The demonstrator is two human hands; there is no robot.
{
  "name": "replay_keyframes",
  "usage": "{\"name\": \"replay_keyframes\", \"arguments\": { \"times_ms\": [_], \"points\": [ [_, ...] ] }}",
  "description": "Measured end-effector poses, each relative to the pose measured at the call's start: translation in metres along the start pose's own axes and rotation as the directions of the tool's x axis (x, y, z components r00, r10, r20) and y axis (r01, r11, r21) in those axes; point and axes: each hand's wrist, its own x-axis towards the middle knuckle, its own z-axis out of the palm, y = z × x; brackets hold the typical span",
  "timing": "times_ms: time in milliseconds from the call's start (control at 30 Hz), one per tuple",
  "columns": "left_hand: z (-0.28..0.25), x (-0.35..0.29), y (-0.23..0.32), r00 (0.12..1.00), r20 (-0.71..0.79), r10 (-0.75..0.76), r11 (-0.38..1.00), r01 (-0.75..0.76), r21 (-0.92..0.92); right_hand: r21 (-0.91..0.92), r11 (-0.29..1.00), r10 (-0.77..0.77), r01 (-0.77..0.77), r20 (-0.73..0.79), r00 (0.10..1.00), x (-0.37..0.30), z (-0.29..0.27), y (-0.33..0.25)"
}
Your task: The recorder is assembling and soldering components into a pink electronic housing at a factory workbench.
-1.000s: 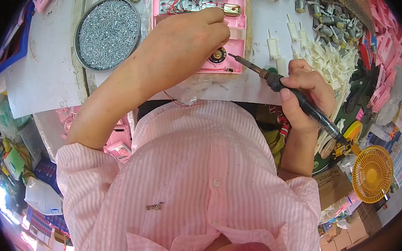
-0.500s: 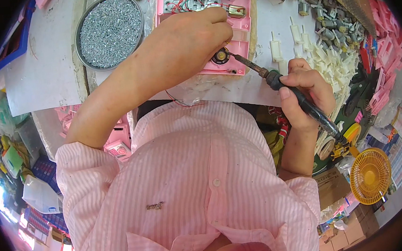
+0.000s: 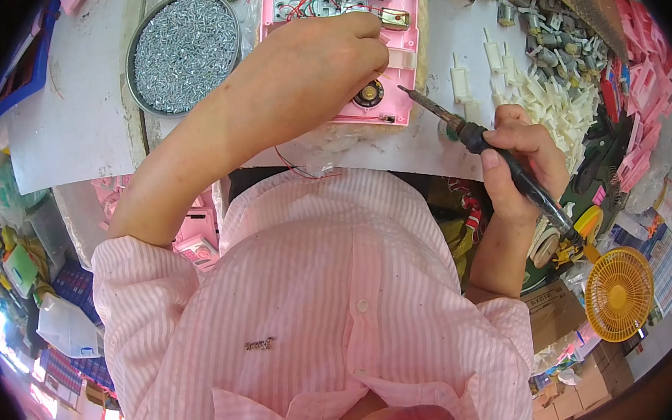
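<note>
At the upper left of the frame, a blue frame (image 3: 29,76) shows only in part, because it runs into the dark rim of the picture. To the right of it, a round metal bowl (image 3: 131,78) is filled with small silver screws (image 3: 184,54). The left hand (image 3: 313,70) lies in front of the pink case (image 3: 410,46), which is at the upper middle and is cut by the top edge. Its fingers are bent and close together, but the fingertips turn away, so I cannot tell if they pinch something. The hand and wrist cover the lower left part of the case; above them one sees red wires (image 3: 308,7), and just below the fingers a round black speaker (image 3: 369,93). Further right, the right hand (image 3: 540,146) has its thumb and fingers clamped on the soldering iron (image 3: 472,138). The iron's tip is over the right edge of the case, apart from the speaker; whether it touches the case is hard to see. At the upper right, white plastic parts (image 3: 557,106) and small motors (image 3: 547,35) lie in heaps, overlapping each other. The pink pieces (image 3: 647,102) beyond them are bent by the lens and partly lost in the dark rim.
</note>
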Motion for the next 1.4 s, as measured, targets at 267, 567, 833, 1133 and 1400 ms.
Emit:
{"name": "replay_keyframes", "arguments": {
  "times_ms": [267,567,833,1133,1400],
  "points": [
    [-0.004,0.0,-0.001,0.999,-0.018,0.045,0.997,-0.047,-0.062,0.005,1.0,-0.026,0.026,-0.007,1.0,-0.001,-0.009,-0.002],
    [-0.008,0.002,0.004,0.989,0.113,0.096,0.978,-0.115,0.176,0.005,1.0,-0.019,0.019,0.063,0.998,0.0,0.002,-0.002],
    [-0.007,0.003,0.01,0.977,0.18,0.119,0.933,-0.172,0.316,-0.004,1.0,-0.003,0.003,0.07,0.998,0.002,0.006,-0.002],
    [-0.008,0.006,0.013,0.968,0.209,0.137,0.922,-0.202,0.329,-0.024,0.999,-0.025,0.026,0.055,0.998,0.004,0.008,0.002],
    [-0.007,0.002,0.011,0.969,0.181,0.165,0.906,-0.222,0.36,-0.022,0.995,0.093,-0.095,-0.091,0.992,-0.014,-0.022,-0.013]
  ]
}}
